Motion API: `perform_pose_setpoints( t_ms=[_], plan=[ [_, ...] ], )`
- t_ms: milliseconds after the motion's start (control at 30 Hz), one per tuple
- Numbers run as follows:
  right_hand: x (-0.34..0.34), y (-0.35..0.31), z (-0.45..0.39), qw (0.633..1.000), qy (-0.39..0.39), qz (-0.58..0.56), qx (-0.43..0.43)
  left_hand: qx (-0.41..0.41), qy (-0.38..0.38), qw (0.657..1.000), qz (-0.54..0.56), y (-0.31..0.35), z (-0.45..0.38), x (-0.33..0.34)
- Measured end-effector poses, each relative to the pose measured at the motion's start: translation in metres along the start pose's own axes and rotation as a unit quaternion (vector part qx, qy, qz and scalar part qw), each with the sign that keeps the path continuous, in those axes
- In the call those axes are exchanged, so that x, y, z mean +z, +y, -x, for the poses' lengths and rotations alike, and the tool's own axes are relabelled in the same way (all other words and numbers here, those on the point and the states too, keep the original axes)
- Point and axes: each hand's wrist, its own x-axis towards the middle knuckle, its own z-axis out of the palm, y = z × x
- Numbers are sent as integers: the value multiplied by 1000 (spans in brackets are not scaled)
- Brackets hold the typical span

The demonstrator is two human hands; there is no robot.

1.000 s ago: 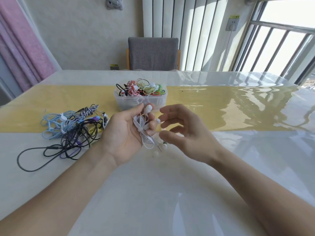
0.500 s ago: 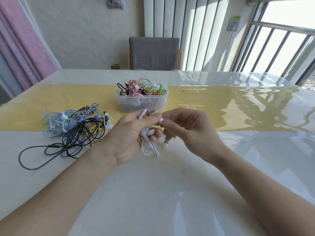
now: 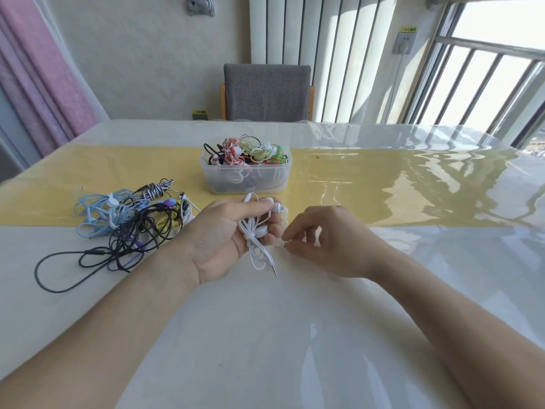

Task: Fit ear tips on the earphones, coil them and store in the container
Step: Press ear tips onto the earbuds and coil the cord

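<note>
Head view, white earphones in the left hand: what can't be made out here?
- Right hand: whether its fingers pinch an ear tip; too small, hidden by the fingers themselves.
- White earphones: whether the buds carry tips; too small, partly covered by the left hand.
- Container: lower contents blurred through the cloudy wall.
- Cable pile: the number of sets; tangled.

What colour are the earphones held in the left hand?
White earphones, seen in the head view.
</note>
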Motion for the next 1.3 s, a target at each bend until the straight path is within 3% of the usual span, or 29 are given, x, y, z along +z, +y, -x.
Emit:
perform_pose_setpoints(
  t_ms=[167, 300, 400, 500, 567, 767, 1067, 1300],
  plan=[
    [1, -3, -1, 998, -42, 46, -32, 3, -9, 1000, 6, 2, 2, 1],
    [1, -1, 0, 999, -5, 12, -30, 10, -2, 1000, 7, 2, 1, 1],
    [-3, -1, -3, 990, 49, -128, 18, 23, 3, 1000, 6, -1, -2, -3],
    [-10, -8, -2, 935, 75, -344, 44, 45, -2, 999, -13, -2, -3, -5],
    [-12, -13, 0, 903, 84, -419, 46, 62, -8, 998, -30, -4, -2, -4],
    [-5, -20, 2, 888, 125, -442, 23, 119, -13, 991, -67, -10, -2, 0],
    [-4, -22, 1, 836, 81, -541, 29, 168, 18, 981, -98, -12, -5, -5],
    [-4, -20, 1, 864, 85, -495, 21, 149, 0, 984, -100, -14, -3, -3]
  ],
)
